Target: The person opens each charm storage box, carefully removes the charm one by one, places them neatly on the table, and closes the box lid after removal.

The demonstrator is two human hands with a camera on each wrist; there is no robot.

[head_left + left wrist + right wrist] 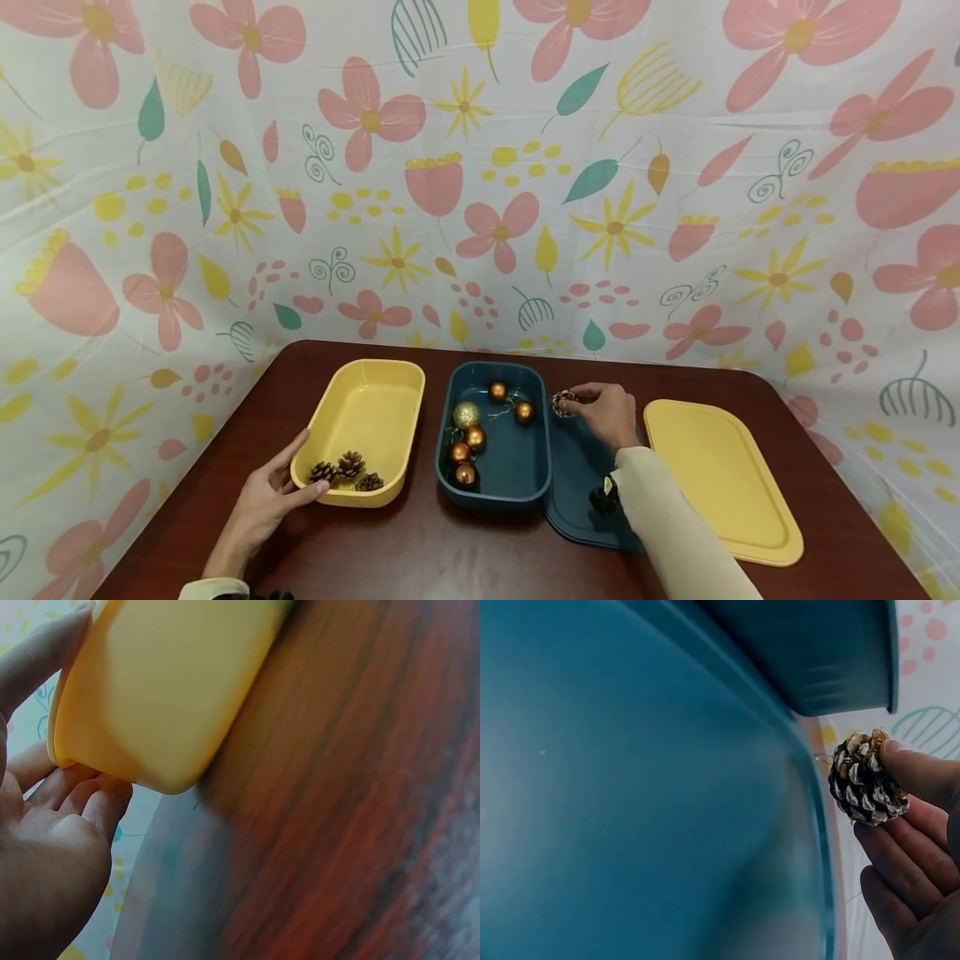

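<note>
My right hand (pixel 609 412) pinches a pine cone (pixel 866 780) between thumb and fingers, above the far end of the dark blue lid (pixel 588 492). Pale tips show on the cone's scales. With my left hand (pixel 264 498) I hold the near left corner of a yellow box (pixel 375 408), the thumb at its rim and the fingers against the outer wall. Inside that box, several pine cones (pixel 350 464) lie at the near end. A dark blue box (pixel 493 503) in the middle contains copper-coloured balls (pixel 476 437) and one glittery gold ball (pixel 466 414).
A yellow lid (pixel 727 475) lies at the right, beside the blue lid. Everything stands on a dark reddish wooden table (pixel 420 550). Behind it hangs a flower-patterned cloth (pixel 480 167), which also runs along both sides.
</note>
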